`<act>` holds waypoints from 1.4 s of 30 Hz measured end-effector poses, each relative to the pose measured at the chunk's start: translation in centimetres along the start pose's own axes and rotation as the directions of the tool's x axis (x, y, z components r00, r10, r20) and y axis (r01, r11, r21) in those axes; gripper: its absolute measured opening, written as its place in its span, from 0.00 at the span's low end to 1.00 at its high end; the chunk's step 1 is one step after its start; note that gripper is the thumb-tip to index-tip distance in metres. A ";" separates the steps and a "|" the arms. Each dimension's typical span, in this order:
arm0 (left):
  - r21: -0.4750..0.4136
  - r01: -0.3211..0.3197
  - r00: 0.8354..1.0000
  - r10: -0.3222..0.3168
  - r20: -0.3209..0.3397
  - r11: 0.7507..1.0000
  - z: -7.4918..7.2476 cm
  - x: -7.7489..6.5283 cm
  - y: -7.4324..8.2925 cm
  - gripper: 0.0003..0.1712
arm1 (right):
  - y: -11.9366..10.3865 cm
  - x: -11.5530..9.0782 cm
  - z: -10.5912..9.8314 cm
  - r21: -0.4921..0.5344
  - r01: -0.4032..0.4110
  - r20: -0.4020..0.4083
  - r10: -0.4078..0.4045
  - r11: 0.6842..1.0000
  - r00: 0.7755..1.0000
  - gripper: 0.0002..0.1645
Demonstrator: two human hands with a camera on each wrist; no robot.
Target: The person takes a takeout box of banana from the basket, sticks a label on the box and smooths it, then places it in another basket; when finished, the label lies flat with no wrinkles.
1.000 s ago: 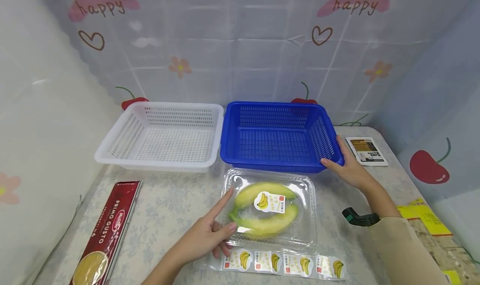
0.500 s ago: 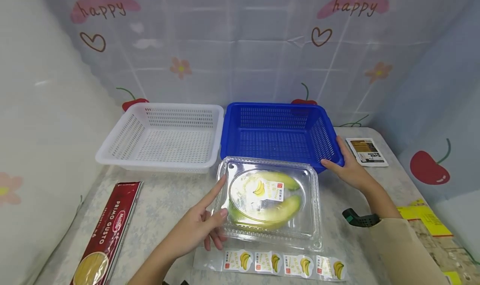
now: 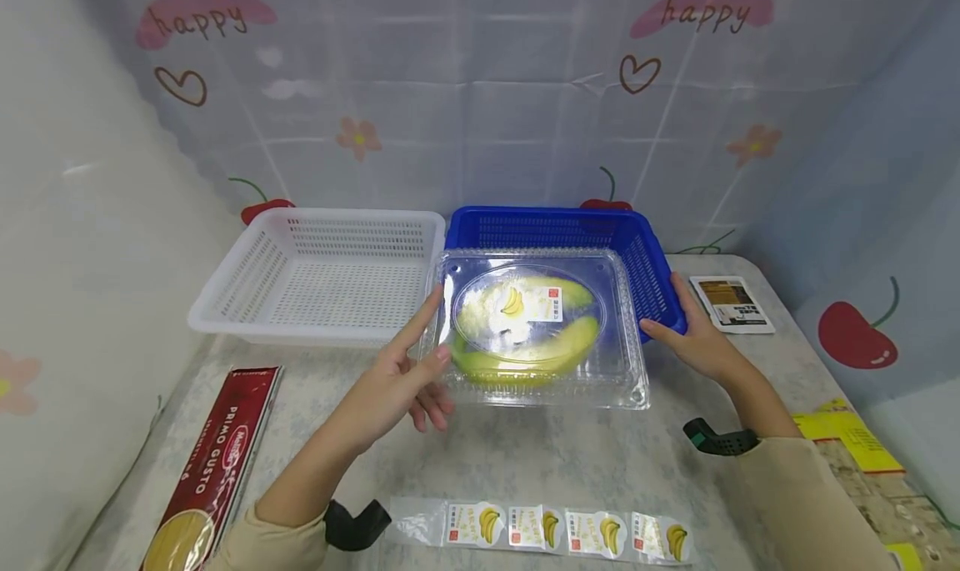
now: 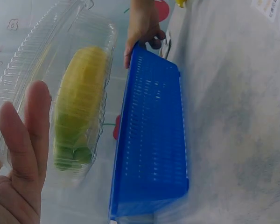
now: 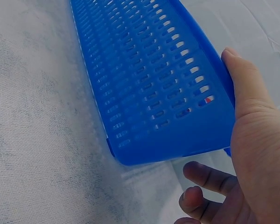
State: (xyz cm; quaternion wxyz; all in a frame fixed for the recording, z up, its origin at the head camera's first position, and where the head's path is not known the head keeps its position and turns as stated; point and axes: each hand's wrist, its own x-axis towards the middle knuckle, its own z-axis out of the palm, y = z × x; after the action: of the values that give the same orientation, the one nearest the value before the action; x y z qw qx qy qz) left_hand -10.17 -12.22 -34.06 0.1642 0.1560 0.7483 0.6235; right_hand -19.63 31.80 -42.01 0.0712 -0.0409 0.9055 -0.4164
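My left hand [image 3: 386,392] grips the left edge of a clear plastic clamshell box [image 3: 622,371], thumb in front and index finger along the side. Inside lie green-yellow bananas [image 3: 528,364], and a banana sticker [image 3: 532,304] shows on the lid. Raised off the table, the box overlaps the front of the blue basket [image 3: 654,283]; the left wrist view has it above the basket's rim. My right hand [image 3: 699,339] holds the basket's front right corner, with the thumb [image 5: 247,79] over the rim and the other fingers lower down.
A white basket [image 3: 217,308] stands left of the blue one. Red spaghetti packaging [image 3: 221,454] lies at the left, and a strip of banana stickers [image 3: 547,529] along the front. A small packet [image 3: 731,304] and yellow packaging [image 3: 855,438] are at the right.
My left hand has lifted the clamshell box from the table and carried it forward to the blue basket. My right hand has stayed on the basket corner.
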 end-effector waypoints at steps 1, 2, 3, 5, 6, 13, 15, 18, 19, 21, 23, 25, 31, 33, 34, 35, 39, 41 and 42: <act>-0.006 -0.005 1.000 0.005 0.000 1.000 -0.1 0.4 0.2 0.38 | 0.0 0.0 0.0 -0.003 0.001 0.000 -0.001 1.000 1.000 0.63; -0.007 -0.008 1.000 0.008 -0.004 1.000 -0.1 0.9 0.4 0.38 | 0.0 0.0 0.0 -0.006 0.002 0.000 -0.002 1.000 1.000 0.64; -0.004 -0.011 1.000 0.011 -0.008 1.000 -0.1 1.4 0.6 0.38 | 0.1 0.1 -0.1 -0.008 0.005 0.001 -0.005 1.000 1.000 0.64; 0.002 -0.017 1.000 0.017 -0.017 1.000 -0.2 2.4 0.9 0.38 | 0.1 0.1 -0.1 -0.007 0.009 0.005 -0.009 1.000 1.000 0.63; 0.004 -0.021 1.000 0.021 -0.023 1.000 -0.2 2.9 1.0 0.38 | 0.1 0.1 -0.2 -0.003 0.013 0.007 -0.013 1.000 1.000 0.63; -0.001 -0.010 0.998 0.010 -0.068 1.000 -0.3 6.8 1.8 0.36 | 0.3 0.0 -0.2 0.011 0.033 0.008 -0.033 0.999 0.999 0.62; -0.010 0.002 0.997 -0.003 -0.078 1.000 -0.2 7.8 2.0 0.35 | 0.3 0.0 -0.2 0.012 0.039 0.005 -0.039 0.999 0.999 0.62; -0.021 0.027 0.996 -0.029 -0.087 0.999 -0.2 9.1 2.3 0.34 | 0.3 0.1 0.0 0.020 0.041 0.008 -0.041 0.999 0.999 0.62; -0.026 0.036 0.995 -0.038 -0.090 0.999 -0.1 9.6 2.2 0.34 | 0.3 0.2 0.0 0.020 0.035 0.007 -0.035 0.999 0.999 0.62; -0.038 0.055 0.994 -0.059 -0.093 0.998 -0.1 10.4 2.0 0.34 | 0.3 0.3 0.2 0.025 0.029 0.011 -0.029 0.999 1.000 0.62; -0.043 0.073 0.993 -0.076 -0.092 0.996 0.0 11.2 1.8 0.34 | 0.2 0.3 0.3 0.017 0.017 0.009 -0.017 1.000 1.000 0.62; -0.045 0.082 0.992 -0.085 -0.092 0.996 0.1 11.9 1.4 0.34 | 0.1 0.3 0.4 0.012 0.010 0.004 -0.010 1.000 1.000 0.63; -0.034 0.106 0.989 -0.109 -0.102 0.994 0.4 13.7 0.5 0.34 | -0.3 0.1 0.5 -0.007 0.000 -0.012 0.000 1.000 1.000 0.63; -0.029 0.123 0.986 -0.126 -0.111 0.992 0.7 14.2 0.1 0.34 | -0.3 0.1 0.5 -0.008 -0.004 -0.012 0.004 1.000 1.000 0.64; -0.026 0.131 0.984 -0.134 -0.115 0.991 0.8 14.5 -0.1 0.34 | -0.3 0.1 0.5 -0.009 -0.006 -0.012 0.005 1.000 1.000 0.64; -0.021 0.141 0.982 -0.143 -0.121 0.990 0.9 14.7 -0.3 0.34 | -0.3 0.1 0.5 -0.011 -0.007 -0.012 0.007 1.000 1.000 0.64; -0.009 0.169 0.976 -0.169 -0.138 0.986 1.3 15.6 -1.0 0.35 | -0.2 0.1 0.5 -0.007 -0.006 -0.008 0.006 1.000 1.000 0.64; 0.002 0.177 0.975 -0.175 -0.140 0.984 1.4 16.0 -1.4 0.35 | -0.1 0.1 0.6 -0.009 -0.008 -0.007 0.008 1.000 1.000 0.64; 0.010 0.177 0.975 -0.174 -0.141 0.984 1.4 16.2 -1.5 0.35 | -0.1 0.1 0.6 -0.009 -0.009 -0.007 0.009 1.000 1.000 0.63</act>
State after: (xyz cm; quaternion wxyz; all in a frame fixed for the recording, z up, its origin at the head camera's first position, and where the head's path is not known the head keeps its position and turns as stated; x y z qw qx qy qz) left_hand -24.15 -4.12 -36.63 0.1640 0.0470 0.7759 0.6073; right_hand -19.64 31.26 -42.29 0.0697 -0.0356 0.9077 -0.4123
